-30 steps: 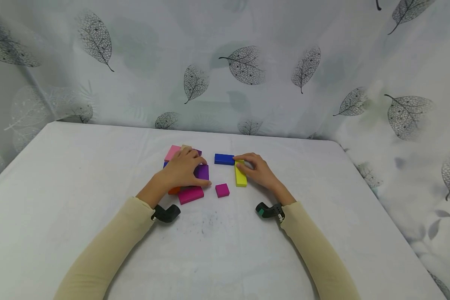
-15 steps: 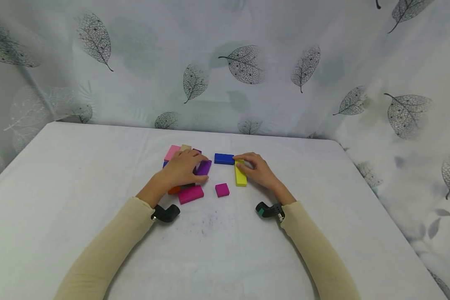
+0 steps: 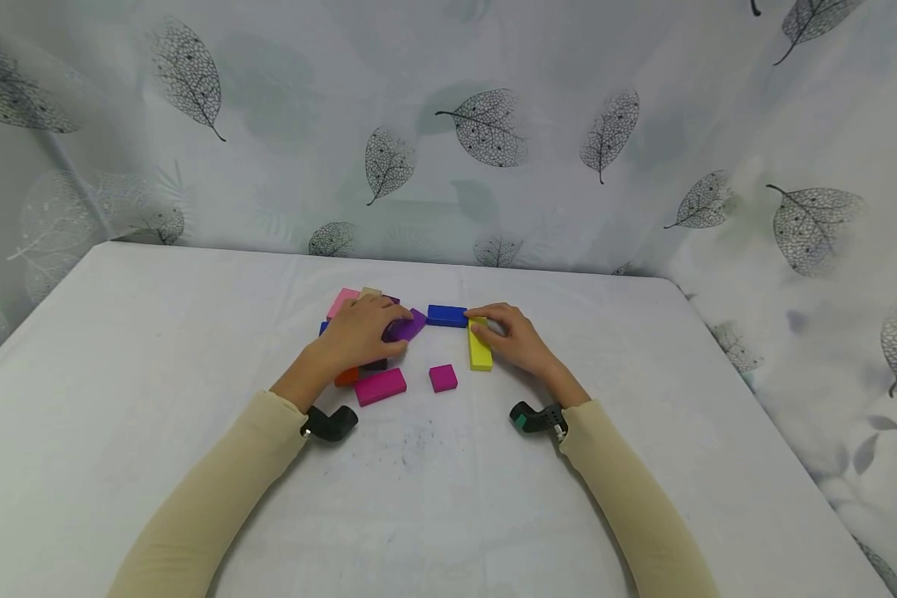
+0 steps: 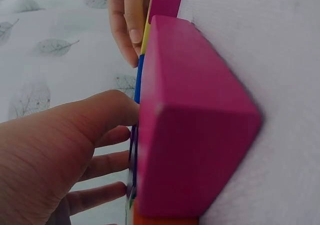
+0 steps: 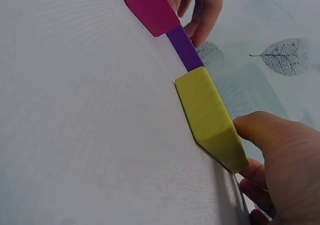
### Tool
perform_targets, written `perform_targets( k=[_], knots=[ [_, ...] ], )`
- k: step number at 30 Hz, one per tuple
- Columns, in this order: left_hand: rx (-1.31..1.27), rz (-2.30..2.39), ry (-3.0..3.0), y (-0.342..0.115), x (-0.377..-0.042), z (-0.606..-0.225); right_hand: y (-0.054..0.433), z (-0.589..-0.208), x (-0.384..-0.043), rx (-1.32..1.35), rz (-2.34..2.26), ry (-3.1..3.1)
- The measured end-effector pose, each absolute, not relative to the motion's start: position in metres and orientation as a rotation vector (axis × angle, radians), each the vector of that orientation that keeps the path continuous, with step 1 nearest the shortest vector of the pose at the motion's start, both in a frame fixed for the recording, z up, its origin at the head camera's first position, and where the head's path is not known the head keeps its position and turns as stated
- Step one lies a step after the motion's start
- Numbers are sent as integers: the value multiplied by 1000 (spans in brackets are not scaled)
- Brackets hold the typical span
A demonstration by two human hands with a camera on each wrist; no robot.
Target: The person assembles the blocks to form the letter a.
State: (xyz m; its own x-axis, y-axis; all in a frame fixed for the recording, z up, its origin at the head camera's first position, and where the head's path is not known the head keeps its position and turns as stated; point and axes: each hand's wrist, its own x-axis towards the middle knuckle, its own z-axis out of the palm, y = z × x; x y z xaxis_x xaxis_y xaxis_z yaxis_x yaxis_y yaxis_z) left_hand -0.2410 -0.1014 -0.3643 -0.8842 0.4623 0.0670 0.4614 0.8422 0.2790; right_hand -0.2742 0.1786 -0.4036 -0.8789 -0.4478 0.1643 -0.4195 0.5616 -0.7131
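Observation:
My left hand holds a purple block between thumb and forefinger, at the right edge of a cluster of coloured blocks. That block lies slanted, its far corner close to the left end of a flat blue block; whether they touch is hard to tell. With thumb and forefinger my right hand grips the far end of a yellow block, its fingertip at the corner where yellow meets blue. In the right wrist view the thumb rests against the yellow block. The left palm hides part of the cluster.
Nearer me lie a long magenta block and a small magenta block. Pink, tan, orange and dark blocks show around the left hand. A leaf-print cloth hangs behind the white table.
The purple block has turned from straight to slanted and shifted away from me toward the blue block. My left thumb has moved slightly back with it, uncovering a dark block. The right hand stays put.

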Motion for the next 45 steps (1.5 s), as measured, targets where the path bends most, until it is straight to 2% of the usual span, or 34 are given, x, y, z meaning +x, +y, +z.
perform_targets(
  k=[14,45],
  knots=[
    [664,436,3053,-105,-245,-367,179,-404,-274,-741,-1238,2741],
    [665,425,3050,-106,-246,-369,180,-402,-274,-762,-1242,2737]
  ],
)
